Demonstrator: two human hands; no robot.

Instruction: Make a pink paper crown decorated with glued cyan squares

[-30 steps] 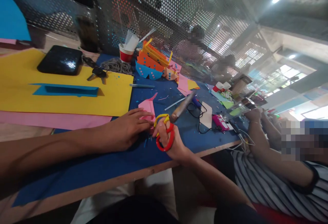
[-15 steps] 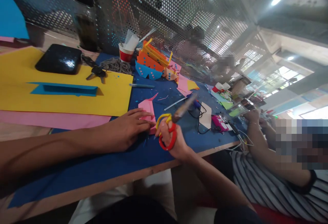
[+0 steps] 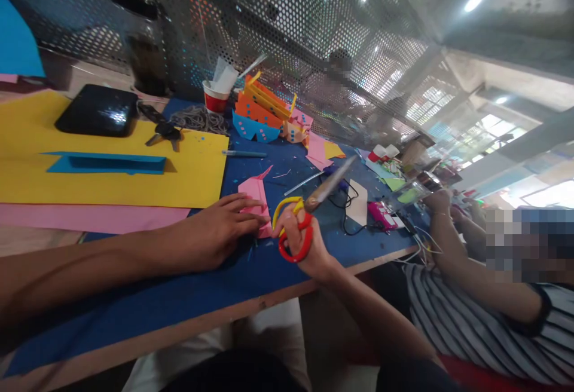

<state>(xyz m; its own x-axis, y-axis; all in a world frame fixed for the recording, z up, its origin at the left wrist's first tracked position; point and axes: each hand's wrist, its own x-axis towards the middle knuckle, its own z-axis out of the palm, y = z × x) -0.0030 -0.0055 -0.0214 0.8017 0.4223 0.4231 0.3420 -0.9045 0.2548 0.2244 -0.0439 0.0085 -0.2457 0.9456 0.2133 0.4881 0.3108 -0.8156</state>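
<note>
My left hand [image 3: 226,227] lies flat, fingers stretched out over a folded piece of pink paper [image 3: 253,189] on the blue table covering. The paper's pointed tip sticks up at its far end, and my fingers hide part of it. In my right hand [image 3: 305,239] is a pair of scissors [image 3: 295,245] with one red and one yellow handle. Their blades point away to the upper right, above the table and apart from the paper. The right fingertips are close to the near right edge of the pink paper.
Yellow paper [image 3: 197,183] with a folded blue strip [image 3: 107,164], keys [image 3: 164,132] and a black case [image 3: 98,111] lies left. Behind are a red-and-white cup [image 3: 216,98], grey string [image 3: 200,119] and orange paper models [image 3: 260,108]. To the right, a person in a striped shirt [image 3: 466,314] sits near cables.
The view has shifted slightly. Both hands stay almost in place, the left still on the pink paper and the right still holding the scissors.
</note>
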